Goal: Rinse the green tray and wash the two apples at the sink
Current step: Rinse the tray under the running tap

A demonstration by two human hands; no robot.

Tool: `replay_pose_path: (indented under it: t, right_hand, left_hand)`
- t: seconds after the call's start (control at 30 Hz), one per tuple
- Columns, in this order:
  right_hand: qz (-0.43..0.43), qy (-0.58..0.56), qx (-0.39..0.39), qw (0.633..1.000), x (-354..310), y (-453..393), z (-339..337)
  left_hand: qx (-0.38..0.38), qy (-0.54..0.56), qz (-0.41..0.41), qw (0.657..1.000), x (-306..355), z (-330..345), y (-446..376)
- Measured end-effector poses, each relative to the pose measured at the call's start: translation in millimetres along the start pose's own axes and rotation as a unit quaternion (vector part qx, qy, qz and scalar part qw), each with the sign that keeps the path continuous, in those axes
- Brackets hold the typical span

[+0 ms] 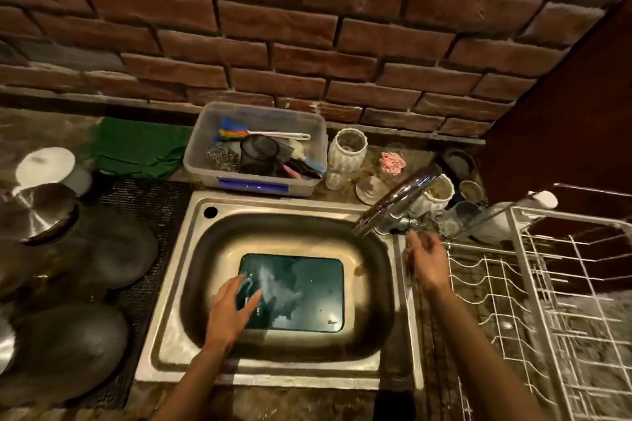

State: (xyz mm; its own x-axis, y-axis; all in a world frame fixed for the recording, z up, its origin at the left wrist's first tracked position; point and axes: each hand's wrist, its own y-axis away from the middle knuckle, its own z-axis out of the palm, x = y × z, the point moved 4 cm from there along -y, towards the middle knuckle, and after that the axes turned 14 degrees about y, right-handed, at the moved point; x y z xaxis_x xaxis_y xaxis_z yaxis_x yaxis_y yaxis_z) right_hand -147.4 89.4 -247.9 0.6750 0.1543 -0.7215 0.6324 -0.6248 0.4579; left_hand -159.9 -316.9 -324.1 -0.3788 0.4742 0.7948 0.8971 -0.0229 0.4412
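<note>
Left hand point(229, 309): fingers spread, straight, tips on near-left part of green tray point(307, 290); motion blur, so contact is probable, not certain. Tray lies flat on bottom of sink point(178, 270), water film on it. Right hand point(425, 261): fingers loosely curled, holding nothing, just below tap base point(393, 222), likely going for handle. Spout point(400, 198) ends over sink's far-right corner. Apples not in view. To rinse well: pin tray with flat fingers, open tap gently, tilt tray toward drain, sweep palm across surface.

Both hands point(232, 308) point(425, 263) outstretched, fingers relaxed
</note>
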Motion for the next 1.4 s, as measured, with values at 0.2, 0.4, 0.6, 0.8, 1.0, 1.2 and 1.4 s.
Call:
replay_pose_path:
  t: [0.2,0.4,0.6,0.8,1.0,1.2,1.4]
  right_hand:
    - [0.015,0.044,0.03,0.998,-5,-57,10]
    - [-0.007,0.008,0.036,0.999,2,-74,14]
    - [0.004,-0.063,0.009,0.998,-1,-75,13]
    - [0.021,-0.097,-0.011,0.995,-4,-76,12]
    - [0.028,-0.114,-0.027,0.993,-8,-69,8]
    - [0.043,-0.076,-0.05,0.995,-1,-60,5]
    - [0.029,0.013,0.081,0.996,6,-17,23]
  left_hand:
    - [0.009,0.032,-0.025,0.999,-4,3,-7]
    - [0.014,0.046,-0.063,0.997,-13,10,-10]
    - [0.011,0.049,-0.086,0.995,-20,17,-8]
    - [0.003,0.05,-0.095,0.994,-21,16,-8]
    - [-0.004,0.049,-0.102,0.994,-23,17,-8]
    - [0.005,0.046,-0.108,0.993,-25,16,-9]
    - [0.008,0.052,-0.128,0.99,-32,9,-15]
